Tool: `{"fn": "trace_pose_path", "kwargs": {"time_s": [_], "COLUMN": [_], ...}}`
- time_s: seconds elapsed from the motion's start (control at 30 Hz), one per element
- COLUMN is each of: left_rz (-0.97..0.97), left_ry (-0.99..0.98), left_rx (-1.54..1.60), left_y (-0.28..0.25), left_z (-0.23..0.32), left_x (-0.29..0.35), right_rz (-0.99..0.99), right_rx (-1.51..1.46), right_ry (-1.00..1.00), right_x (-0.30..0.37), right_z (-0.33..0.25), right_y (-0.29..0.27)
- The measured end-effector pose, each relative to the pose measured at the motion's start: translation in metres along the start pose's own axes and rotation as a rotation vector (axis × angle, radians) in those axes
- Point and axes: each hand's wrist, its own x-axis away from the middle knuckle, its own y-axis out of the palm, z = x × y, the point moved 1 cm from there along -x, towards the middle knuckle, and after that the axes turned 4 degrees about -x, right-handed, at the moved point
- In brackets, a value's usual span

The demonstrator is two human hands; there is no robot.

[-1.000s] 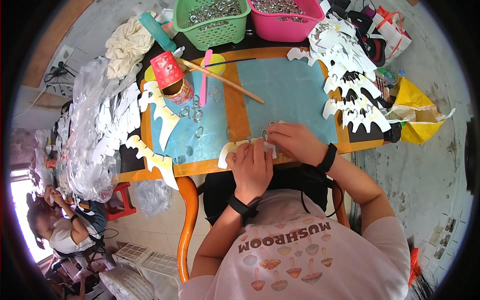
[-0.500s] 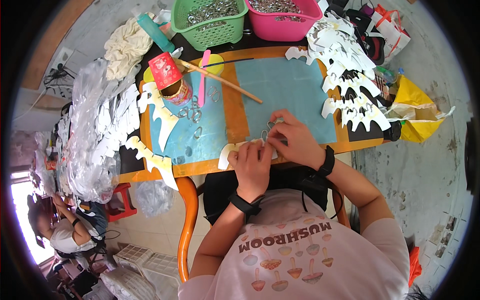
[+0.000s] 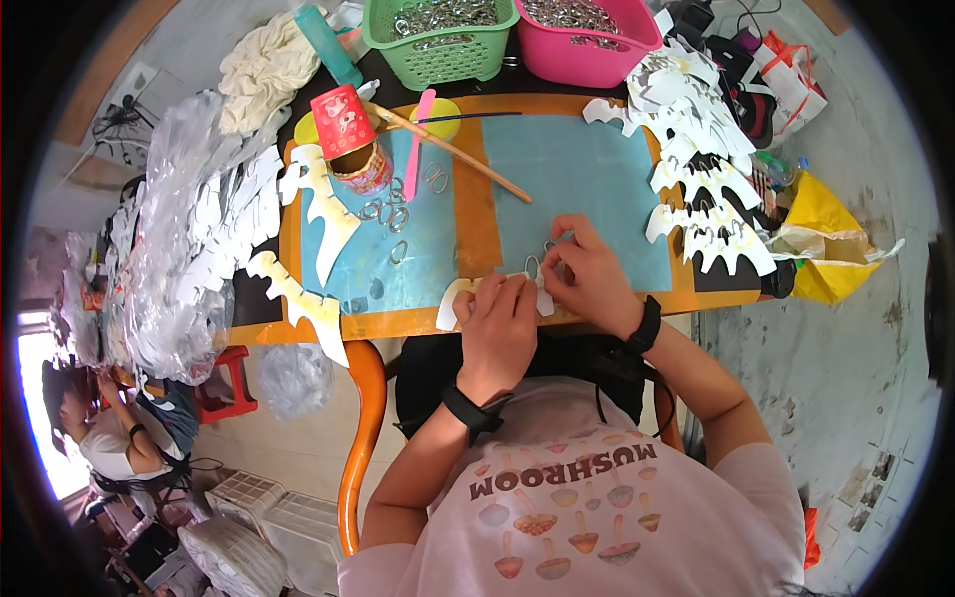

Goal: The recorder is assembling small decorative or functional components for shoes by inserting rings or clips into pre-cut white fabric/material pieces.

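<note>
Left hand [image 3: 497, 323]: fingers bent over, holding a flat, curved, yellow-tinged white cutout [image 3: 448, 306] at the table's [image 3: 597, 179] front edge. Right hand [image 3: 589, 284]: fingertips narrow beside an upright shiny wire ring [image 3: 532, 259]; whether gripping, I cannot tell.

On the worktop [image 3: 587, 169], a left basket [image 3: 448, 65] and a right basket [image 3: 587, 60] stand side by side at the far edge, rings [image 3: 448, 18] inside both. A cut piece [image 3: 448, 306] lies centrally at the near edge, under the hands [image 3: 494, 333]. Left of centre, loose rings [image 3: 396, 216] lie nearer than the cup [image 3: 366, 171]. Stacked pieces [image 3: 686, 95] occupy the far right; plastic sheeting [image 3: 174, 289] lies left.
</note>
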Motion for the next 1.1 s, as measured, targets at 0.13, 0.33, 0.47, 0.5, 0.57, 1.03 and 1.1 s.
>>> {"fn": "trace_pose_path", "kwargs": {"time_s": [0.13,0.33,0.47,0.5,0.57,1.03,1.1], "left_rz": [-0.019,-0.237,-0.298,-0.301,-0.309,-0.272,-0.252], "left_ry": [0.021,0.172,0.271,0.264,0.256,0.126,0.105], "left_rx": [0.020,0.093,0.057,0.047,0.031,0.068,0.071], "left_y": [-0.003,-0.014,-0.017,-0.018,-0.021,-0.017,-0.016], "left_z": [0.000,-0.025,-0.034,-0.033,-0.031,-0.023,-0.021], "left_x": [-0.001,-0.019,-0.020,-0.020,-0.021,-0.007,-0.006], "right_rz": [-0.025,-0.021,-0.043,-0.053,-0.062,-0.121,-0.136], "right_rx": [-0.031,-0.040,-0.038,-0.039,-0.028,0.007,0.012], "right_ry": [0.006,0.005,0.021,0.028,0.044,0.058,0.049], "right_x": [0.000,-0.001,-0.002,-0.002,-0.003,-0.010,-0.011], "right_z": [0.000,0.002,0.003,0.002,0.002,-0.001,0.000], "right_y": [-0.003,-0.003,-0.004,-0.005,-0.005,-0.007,-0.008]}}
